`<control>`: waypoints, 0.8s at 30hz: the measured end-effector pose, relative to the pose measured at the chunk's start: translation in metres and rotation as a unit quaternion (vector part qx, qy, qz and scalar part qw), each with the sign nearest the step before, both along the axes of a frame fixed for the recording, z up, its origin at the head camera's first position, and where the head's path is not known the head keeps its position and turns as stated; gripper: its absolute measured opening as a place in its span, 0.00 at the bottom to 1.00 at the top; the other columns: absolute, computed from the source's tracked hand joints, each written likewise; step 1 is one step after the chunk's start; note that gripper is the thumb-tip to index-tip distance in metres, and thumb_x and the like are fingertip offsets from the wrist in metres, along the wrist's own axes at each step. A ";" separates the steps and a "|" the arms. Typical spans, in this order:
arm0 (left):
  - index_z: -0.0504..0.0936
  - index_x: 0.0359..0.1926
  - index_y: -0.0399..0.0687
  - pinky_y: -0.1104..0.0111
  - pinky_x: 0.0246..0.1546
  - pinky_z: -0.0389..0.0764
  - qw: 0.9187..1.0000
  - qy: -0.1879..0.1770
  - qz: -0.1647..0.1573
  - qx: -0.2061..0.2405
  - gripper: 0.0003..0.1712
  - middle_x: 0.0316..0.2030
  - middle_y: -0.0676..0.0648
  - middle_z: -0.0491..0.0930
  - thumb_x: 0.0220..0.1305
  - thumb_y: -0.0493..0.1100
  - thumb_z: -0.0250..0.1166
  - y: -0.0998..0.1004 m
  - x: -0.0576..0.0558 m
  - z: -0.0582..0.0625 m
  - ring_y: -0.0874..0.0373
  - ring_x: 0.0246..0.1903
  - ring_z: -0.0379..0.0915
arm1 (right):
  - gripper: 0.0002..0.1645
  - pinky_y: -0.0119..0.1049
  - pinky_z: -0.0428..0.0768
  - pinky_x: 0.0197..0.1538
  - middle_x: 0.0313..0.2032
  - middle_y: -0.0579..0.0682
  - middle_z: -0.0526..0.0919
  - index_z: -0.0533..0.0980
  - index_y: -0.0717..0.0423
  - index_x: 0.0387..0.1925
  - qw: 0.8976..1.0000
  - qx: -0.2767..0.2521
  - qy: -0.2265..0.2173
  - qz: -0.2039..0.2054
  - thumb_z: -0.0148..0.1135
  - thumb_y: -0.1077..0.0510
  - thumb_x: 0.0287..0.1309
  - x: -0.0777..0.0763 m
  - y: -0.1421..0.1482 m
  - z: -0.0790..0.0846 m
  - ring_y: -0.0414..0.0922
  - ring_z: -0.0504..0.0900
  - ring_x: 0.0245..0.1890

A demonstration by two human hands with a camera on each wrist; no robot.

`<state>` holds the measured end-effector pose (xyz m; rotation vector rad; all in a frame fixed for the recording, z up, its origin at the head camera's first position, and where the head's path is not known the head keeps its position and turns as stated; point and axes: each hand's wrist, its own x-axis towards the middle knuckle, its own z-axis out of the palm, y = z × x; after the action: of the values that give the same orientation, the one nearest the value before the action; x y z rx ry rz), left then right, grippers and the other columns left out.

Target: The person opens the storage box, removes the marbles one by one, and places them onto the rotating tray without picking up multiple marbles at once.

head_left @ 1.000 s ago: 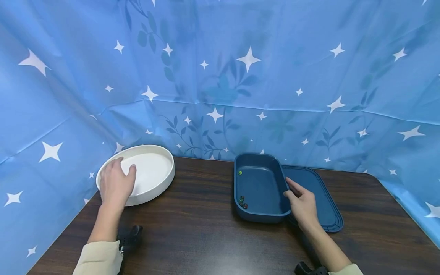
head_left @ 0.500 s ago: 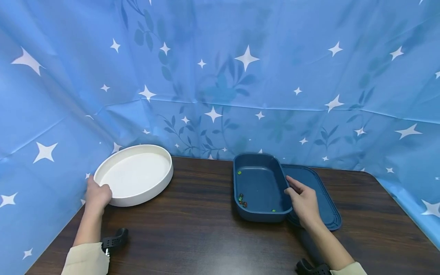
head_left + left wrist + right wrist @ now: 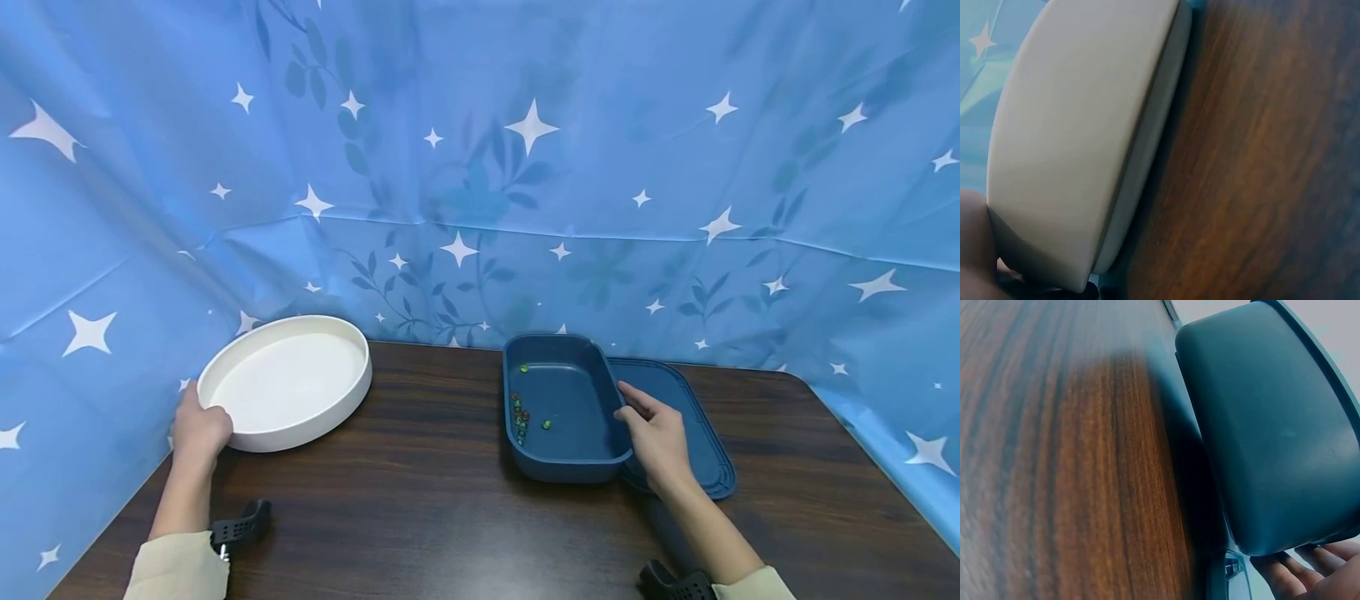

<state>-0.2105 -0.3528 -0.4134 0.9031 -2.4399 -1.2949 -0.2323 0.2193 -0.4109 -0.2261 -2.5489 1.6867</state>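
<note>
A round white tray with a low rim stands at the left of the table. My left hand grips its near left edge, thumb at the rim; the wrist view shows the tray's outer wall close up. To the right is a deep blue rectangular box. Several small green and reddish beads lie along its left side, with a single green bead nearer the middle. My right hand holds the box's right wall, thumb at the rim and fingers along the outside.
A flat blue lid with a ridged edge lies right of the box, partly under it and my right hand. The dark wood table ends at a blue star-patterned curtain. Black straps circle both wrists.
My left hand has gone from over the inside of the white tray to its left edge and taken hold there. The beads have shifted about inside the box. The right hand keeps its hold.
</note>
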 end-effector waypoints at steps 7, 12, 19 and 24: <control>0.32 0.80 0.40 0.40 0.75 0.46 1.000 -0.004 -0.009 -0.012 0.47 0.78 0.28 0.36 0.58 0.29 0.35 -0.004 0.004 0.000 0.27 0.77 0.35 | 0.33 0.57 0.63 0.73 0.74 0.58 0.66 0.65 0.55 0.74 1.000 -0.009 -0.001 0.003 0.48 0.63 0.68 -0.002 0.001 0.000 0.55 0.60 0.77; 0.37 0.80 0.40 0.38 0.74 0.48 1.000 -0.004 -0.011 -0.022 0.46 0.78 0.27 0.42 0.59 0.29 0.35 -0.003 0.004 0.001 0.25 0.75 0.39 | 0.33 0.57 0.61 0.74 0.74 0.58 0.66 0.65 0.55 0.74 1.000 -0.016 -0.004 0.005 0.49 0.63 0.69 0.000 0.001 0.001 0.55 0.59 0.78; 0.42 0.81 0.41 0.36 0.71 0.56 0.999 0.007 -0.031 -0.022 0.46 0.76 0.27 0.49 0.59 0.28 0.35 0.004 -0.002 0.000 0.25 0.74 0.47 | 0.33 0.57 0.62 0.74 0.74 0.59 0.65 0.65 0.56 0.74 1.000 -0.018 0.001 0.001 0.49 0.63 0.68 -0.001 0.001 -0.002 0.56 0.60 0.77; 0.40 0.81 0.43 0.37 0.72 0.54 0.999 0.009 -0.051 -0.014 0.46 0.78 0.29 0.46 0.59 0.28 0.34 0.008 -0.005 0.000 0.27 0.75 0.46 | 0.33 0.57 0.62 0.74 0.74 0.59 0.66 0.65 0.56 0.74 1.000 -0.017 0.002 -0.001 0.48 0.63 0.68 -0.001 0.002 -0.004 0.56 0.60 0.77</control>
<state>-0.2151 -0.3449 -0.4135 0.7654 -2.5135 -1.2933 -0.2330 0.2213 -0.4144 -0.2275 -2.5182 1.7279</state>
